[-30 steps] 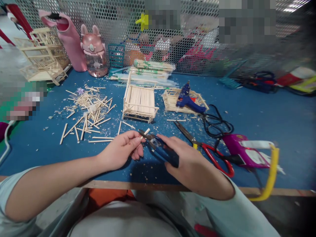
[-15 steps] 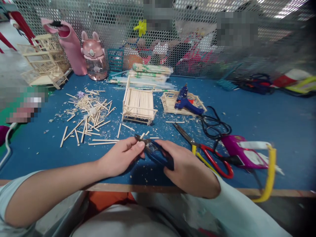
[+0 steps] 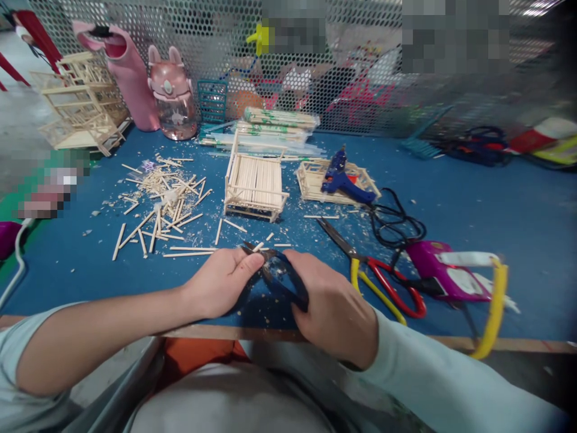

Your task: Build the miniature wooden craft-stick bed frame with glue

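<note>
My right hand (image 3: 331, 300) is wrapped round the handles of dark blue cutting pliers (image 3: 288, 282). The handles stand apart, and the jaws point left towards my other hand. Between thumb and fingers, my left hand (image 3: 225, 279) pinches a thin wooden stick (image 3: 258, 247), whose short pale end pokes up by the jaws. How far the jaws are round the stick is hidden by my thumb. Just beyond the hands is a small bed-like frame of wooden sticks (image 3: 255, 180). A few loose sticks (image 3: 192, 248) lie close to my left hand.
Cut sticks (image 3: 169, 204) lie heaped at left. A blue glue gun (image 3: 345, 180) rests on a stick tray (image 3: 311, 183); its black cord runs right. Open scissors (image 3: 354, 255) and a purple tool (image 3: 444, 276) lie at right. Bottles (image 3: 174, 102) and a stick model (image 3: 81, 108) stand back left.
The pliers' handles have spread wider, and my right hand has shifted slightly left. My left hand keeps its pinch on the stick. The whole view has tilted a little.
</note>
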The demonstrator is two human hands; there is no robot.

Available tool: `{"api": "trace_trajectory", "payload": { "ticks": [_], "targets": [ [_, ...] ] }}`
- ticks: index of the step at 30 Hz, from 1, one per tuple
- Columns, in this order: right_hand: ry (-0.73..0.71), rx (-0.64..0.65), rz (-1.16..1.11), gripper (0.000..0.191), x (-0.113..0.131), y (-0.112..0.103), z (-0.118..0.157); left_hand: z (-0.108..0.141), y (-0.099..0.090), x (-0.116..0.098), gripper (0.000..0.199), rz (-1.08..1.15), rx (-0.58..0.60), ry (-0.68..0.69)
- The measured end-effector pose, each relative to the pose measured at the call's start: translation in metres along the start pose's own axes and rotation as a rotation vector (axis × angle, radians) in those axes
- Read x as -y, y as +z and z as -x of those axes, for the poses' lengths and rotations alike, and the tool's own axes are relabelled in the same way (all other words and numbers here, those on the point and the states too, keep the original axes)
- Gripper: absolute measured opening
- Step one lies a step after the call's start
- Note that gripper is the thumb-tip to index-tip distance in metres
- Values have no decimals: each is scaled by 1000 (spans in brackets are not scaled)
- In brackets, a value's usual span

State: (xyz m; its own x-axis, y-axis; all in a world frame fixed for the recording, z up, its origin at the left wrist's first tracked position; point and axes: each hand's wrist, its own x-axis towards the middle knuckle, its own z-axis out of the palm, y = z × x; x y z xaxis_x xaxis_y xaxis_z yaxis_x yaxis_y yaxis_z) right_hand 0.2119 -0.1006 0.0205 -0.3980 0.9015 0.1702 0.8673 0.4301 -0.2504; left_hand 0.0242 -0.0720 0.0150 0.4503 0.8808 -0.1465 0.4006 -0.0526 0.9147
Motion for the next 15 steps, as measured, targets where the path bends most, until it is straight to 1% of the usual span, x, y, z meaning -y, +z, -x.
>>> {"api": "trace_trajectory", "payload": {
  "ticks": [4, 7, 9, 11, 13, 15],
  "targets": [
    [8, -10, 48, 59, 3, -2, 2, 1, -1, -2, 50, -12, -7, -11],
    [12, -23, 53, 59, 4, -2, 2, 1, 0, -3, 49, -15, -13, -18],
    [18, -9, 32, 60, 3, -2, 1, 1, 0, -4, 49, -14, -22, -21],
    [-8, 51, -28, 61, -1, -5, 0, 2, 1, -6, 50, -6, -8, -14],
    [-67, 145, -92, 64, -9, -11, -1, 4, -1, -9, 50, -5, 51, 23],
    [-120, 229, -110, 68, -19, -19, 0, 8, -8, -10, 48, -46, 119, 84]
  ]
}}
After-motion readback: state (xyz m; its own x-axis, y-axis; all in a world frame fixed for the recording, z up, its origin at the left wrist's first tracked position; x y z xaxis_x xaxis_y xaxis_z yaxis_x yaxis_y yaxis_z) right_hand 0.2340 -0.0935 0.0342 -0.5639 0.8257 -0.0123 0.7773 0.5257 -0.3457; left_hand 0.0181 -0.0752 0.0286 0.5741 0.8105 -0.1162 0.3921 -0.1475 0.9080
